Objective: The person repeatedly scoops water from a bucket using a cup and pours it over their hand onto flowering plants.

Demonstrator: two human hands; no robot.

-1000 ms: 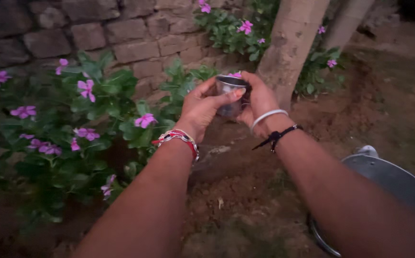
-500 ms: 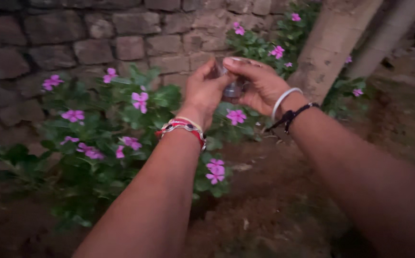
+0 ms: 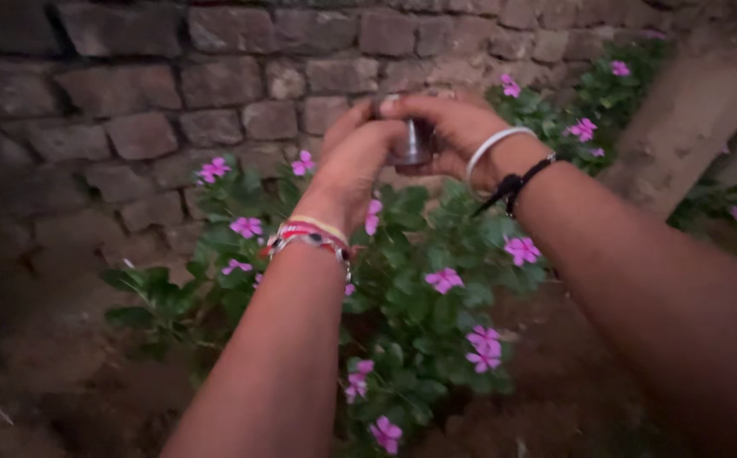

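Observation:
Both my hands hold a small shiny metal cup (image 3: 411, 144) out in front of me, above a green plant with pink flowers (image 3: 411, 288). My left hand (image 3: 353, 161) wraps the cup's near side, with red and white thread bands on the wrist. My right hand (image 3: 453, 131) grips it from the far right side, wearing a white bangle and a black cord. Most of the cup is hidden by my fingers, so its contents cannot be seen.
A rough brick wall (image 3: 156, 102) runs across the back. A tree trunk (image 3: 699, 110) leans at the right, with more pink-flowered plants (image 3: 589, 110) at its base. Bare brown soil (image 3: 46, 373) lies around the plants.
The view has swung left: the tree trunk and the metal pot slid out to the right, and the wall fills the background. Both hands kept the cup, now over the flowering plant.

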